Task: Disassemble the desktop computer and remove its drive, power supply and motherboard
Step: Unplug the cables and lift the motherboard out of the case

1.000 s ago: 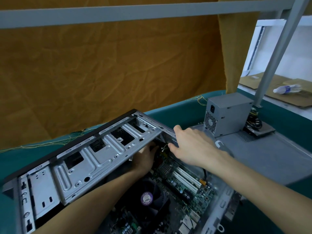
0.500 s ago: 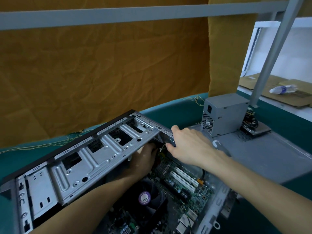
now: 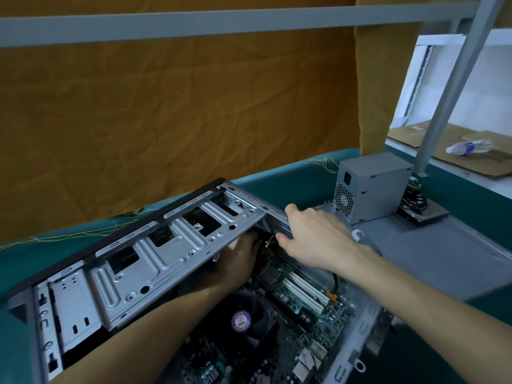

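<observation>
**Teardown: power supply out, motherboard still in**

Power supply (image 3: 371,187) out, standing on side panel (image 3: 443,250) at 2 o'clock. Motherboard (image 3: 302,297) seated in chassis (image 3: 155,261). Right hand (image 3: 313,234) gripping chassis edge. Left hand (image 3: 238,261) under drive cage; grip unreadable.

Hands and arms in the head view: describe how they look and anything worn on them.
Both the left hand and the right hand are bare, with no gloves. No ring, watch or bracelet shows on the visible parts. Both forearms are bare too: no sleeve reaches into the picture on either side. The left hand's fingers are hidden under the metal drive cage.
</observation>
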`<state>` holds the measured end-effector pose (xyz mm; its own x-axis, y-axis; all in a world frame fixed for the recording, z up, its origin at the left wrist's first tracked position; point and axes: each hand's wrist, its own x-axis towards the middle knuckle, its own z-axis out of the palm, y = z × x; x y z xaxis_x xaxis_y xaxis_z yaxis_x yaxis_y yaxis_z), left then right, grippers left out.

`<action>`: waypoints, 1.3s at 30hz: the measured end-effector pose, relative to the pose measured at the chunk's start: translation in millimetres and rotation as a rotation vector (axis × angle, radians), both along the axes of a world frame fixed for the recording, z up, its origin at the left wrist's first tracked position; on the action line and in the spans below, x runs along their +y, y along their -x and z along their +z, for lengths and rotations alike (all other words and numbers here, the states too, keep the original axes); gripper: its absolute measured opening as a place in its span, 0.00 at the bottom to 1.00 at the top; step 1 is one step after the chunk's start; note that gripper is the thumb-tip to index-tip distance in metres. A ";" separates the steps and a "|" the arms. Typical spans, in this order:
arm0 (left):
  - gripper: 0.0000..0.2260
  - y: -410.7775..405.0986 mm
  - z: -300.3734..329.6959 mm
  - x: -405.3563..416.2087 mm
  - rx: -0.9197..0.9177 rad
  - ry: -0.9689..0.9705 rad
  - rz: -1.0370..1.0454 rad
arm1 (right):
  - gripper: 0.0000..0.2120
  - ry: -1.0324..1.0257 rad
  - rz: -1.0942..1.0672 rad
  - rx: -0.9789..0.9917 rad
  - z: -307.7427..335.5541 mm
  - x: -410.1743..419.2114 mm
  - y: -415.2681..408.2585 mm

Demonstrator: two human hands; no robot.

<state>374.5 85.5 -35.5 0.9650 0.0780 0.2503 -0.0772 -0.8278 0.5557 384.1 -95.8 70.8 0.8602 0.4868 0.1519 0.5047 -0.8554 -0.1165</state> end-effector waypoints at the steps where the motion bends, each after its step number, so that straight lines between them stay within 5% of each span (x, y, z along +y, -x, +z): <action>1: 0.10 1.8 0.5 -0.2 -0.036 -0.008 -0.026 | 0.15 0.001 -0.001 -0.003 -0.1 0.1 0.2; 5: 0.12 -4.1 -1.4 1.9 0.049 0.065 0.104 | 0.15 -0.008 0.001 -0.005 0.4 -0.3 0.5; 10: 0.09 -1.2 -1.6 0.0 -0.038 0.050 -0.003 | 0.15 -0.007 -0.001 -0.001 0.2 -0.3 1.2; 34: 0.14 -3.4 0.7 0.4 0.073 0.094 0.166 | 0.15 0.003 0.007 -0.009 0.4 -0.4 0.4; 39: 0.13 1.1 4.1 1.0 0.059 -0.024 0.022 | 0.14 0.011 0.006 -0.017 -0.1 0.1 0.0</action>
